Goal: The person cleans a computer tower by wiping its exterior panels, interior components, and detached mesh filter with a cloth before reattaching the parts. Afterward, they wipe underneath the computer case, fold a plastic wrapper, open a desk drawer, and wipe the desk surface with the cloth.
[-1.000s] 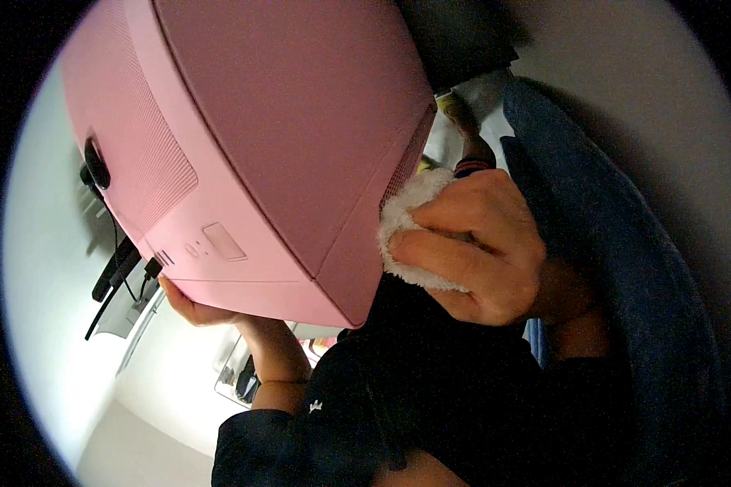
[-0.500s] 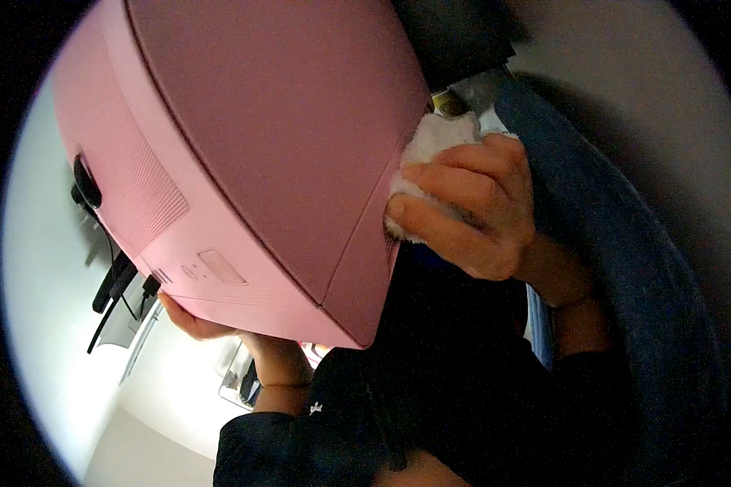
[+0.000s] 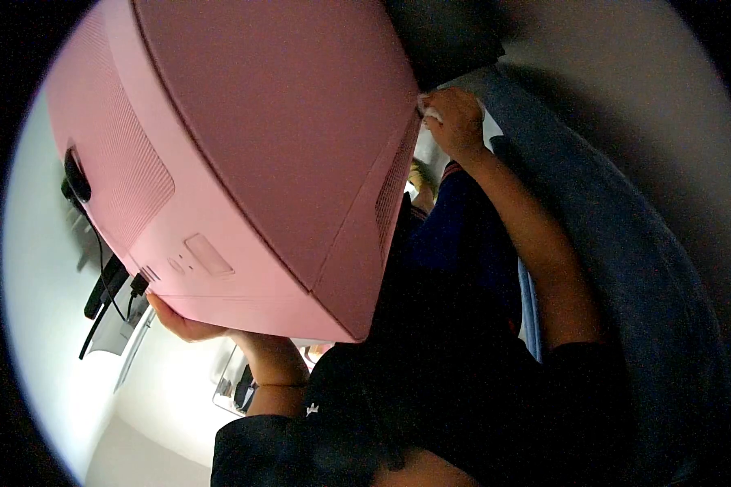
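Note:
A large pink computer case (image 3: 276, 138) with ribbed vents and small ports fills the upper left, tilted in view. My left hand (image 3: 188, 321) grips its lower edge beside the ports; some fingers are hidden behind the case. At the far right edge of the case, my right hand (image 3: 456, 122) is closed around a white fluffy cloth (image 3: 433, 113), of which only a little shows. The cloth is at the case's edge, close to a dark perforated strip on its side. A black plug (image 3: 139, 283) with a cable sits in a port near my left hand.
A black object (image 3: 77, 174) with a cable is at the case's left side. Dark blue fabric (image 3: 593, 187) curves along the right. A dark block (image 3: 447, 40) stands beyond the case, and a clear container (image 3: 234, 381) lies at lower left.
My right hand has moved up and away along the case's edge with the cloth, uncovering the perforated strip. My left hand keeps its hold; the view has shifted slightly.

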